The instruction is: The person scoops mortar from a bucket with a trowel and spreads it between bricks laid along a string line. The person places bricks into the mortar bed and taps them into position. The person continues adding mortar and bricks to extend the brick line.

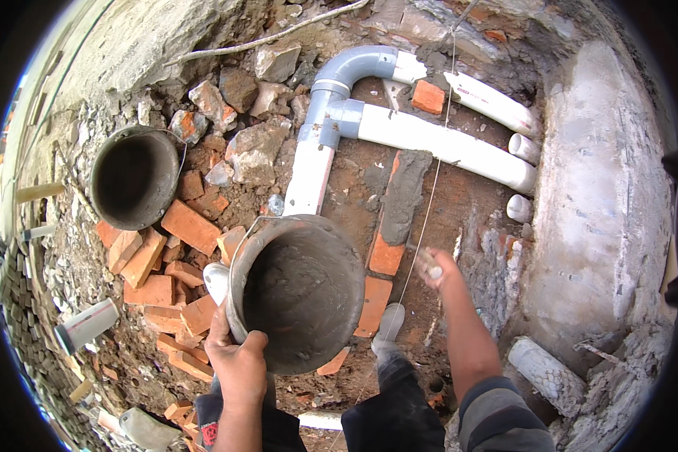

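Note:
My left hand (237, 361) is closed on the rim of a dark bucket (237, 290), thumb over the edge. Wet grey mortar (301, 301) lies inside it. My right hand (446, 270) is closed round the pale wooden handle (431, 265) of what looks like a trowel; its blade hardly shows. Just left of that hand runs a row of orange bricks (386, 257), its far part covered by a strip of mortar (407, 197). A taut string (429, 203) passes between the row and my right hand.
White pipes (444, 143) with grey fittings (328, 113) cross the far ground. A second bucket (135, 177) stands at left, beside loose bricks (192, 226) and rubble (256, 151). A concrete wall (595, 196) borders the right. My shoe (388, 324) is beside the brick row.

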Available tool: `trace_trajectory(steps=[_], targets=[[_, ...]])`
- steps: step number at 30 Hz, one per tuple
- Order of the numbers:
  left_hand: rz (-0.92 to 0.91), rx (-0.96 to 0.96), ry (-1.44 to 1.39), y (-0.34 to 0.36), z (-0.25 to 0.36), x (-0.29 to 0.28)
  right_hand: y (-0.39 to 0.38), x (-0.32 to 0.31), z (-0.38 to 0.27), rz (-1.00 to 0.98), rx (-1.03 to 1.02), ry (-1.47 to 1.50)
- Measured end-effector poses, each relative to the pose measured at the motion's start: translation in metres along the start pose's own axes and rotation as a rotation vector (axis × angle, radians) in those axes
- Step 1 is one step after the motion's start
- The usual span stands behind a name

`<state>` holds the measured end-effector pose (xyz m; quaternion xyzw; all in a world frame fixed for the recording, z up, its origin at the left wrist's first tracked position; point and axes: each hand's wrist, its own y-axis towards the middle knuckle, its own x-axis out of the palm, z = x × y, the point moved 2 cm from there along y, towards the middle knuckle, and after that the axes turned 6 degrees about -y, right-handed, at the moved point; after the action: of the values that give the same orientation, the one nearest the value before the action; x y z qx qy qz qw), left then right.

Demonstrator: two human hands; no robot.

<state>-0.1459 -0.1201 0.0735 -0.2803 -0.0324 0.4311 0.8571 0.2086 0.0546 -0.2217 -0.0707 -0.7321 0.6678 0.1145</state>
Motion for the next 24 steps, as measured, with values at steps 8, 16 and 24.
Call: trace_trajectory(steps=[8,16,24], targets=[[-0.005,-0.005,0.043,-0.002,-0.001,-0.011,0.014,0.081,-0.140,-0.058,-0.345,-0.300],[-0.021,-0.022,-0.052,0.005,-0.001,-0.006,-0.043,-0.003,-0.010,0.123,-0.105,-0.647],[0.010,0.042,-0.068,0.010,-0.004,-0.010,-0.263,-0.019,0.037,0.114,-0.662,-0.989]])
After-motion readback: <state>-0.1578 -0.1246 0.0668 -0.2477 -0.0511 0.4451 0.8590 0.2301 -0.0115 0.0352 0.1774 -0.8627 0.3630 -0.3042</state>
